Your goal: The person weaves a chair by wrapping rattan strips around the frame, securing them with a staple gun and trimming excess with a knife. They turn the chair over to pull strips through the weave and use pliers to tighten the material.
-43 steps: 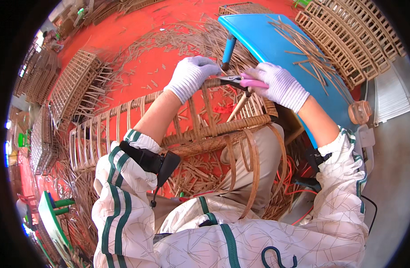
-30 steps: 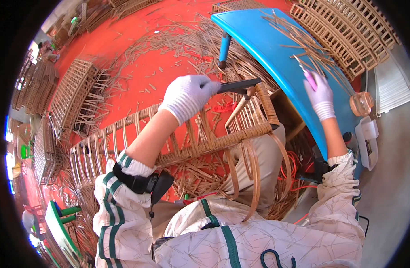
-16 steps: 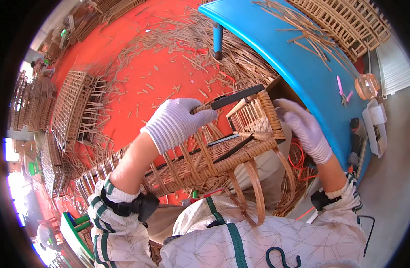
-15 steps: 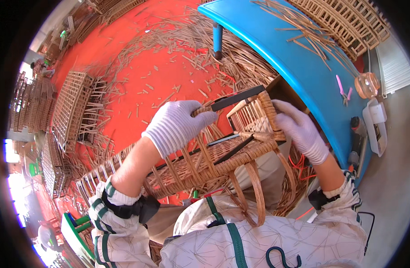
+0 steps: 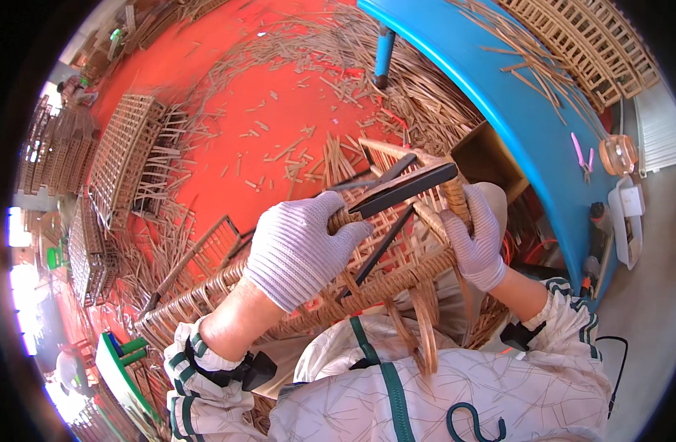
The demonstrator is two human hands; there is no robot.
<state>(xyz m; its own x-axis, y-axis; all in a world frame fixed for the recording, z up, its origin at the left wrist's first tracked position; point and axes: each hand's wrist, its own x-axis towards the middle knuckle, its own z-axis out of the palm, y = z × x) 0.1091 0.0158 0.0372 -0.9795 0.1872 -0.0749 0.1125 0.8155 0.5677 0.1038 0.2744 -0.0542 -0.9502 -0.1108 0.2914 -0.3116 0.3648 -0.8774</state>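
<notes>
A woven rattan chair frame (image 5: 397,272) with black metal legs lies tipped on my lap. My left hand (image 5: 297,247), in a grey knit glove, grips the frame's woven rim beside a black metal leg (image 5: 401,190). My right hand (image 5: 476,236), also gloved, clasps the wrapped rattan edge at the frame's right corner. Pink-handled cutters (image 5: 580,153) lie apart on the blue table (image 5: 515,110), away from both hands.
Cut rattan strips litter the red floor (image 5: 235,132). Woven frames (image 5: 124,162) are stacked at the left, more panels (image 5: 589,44) behind the blue table. A tape roll (image 5: 618,153) and white box (image 5: 627,217) sit at the table's right end. A green stool (image 5: 124,368) stands lower left.
My right hand put the pink cutters on the blue table and came back to grip the frame's right corner. Both hands have turned the frame and pulled it closer.
</notes>
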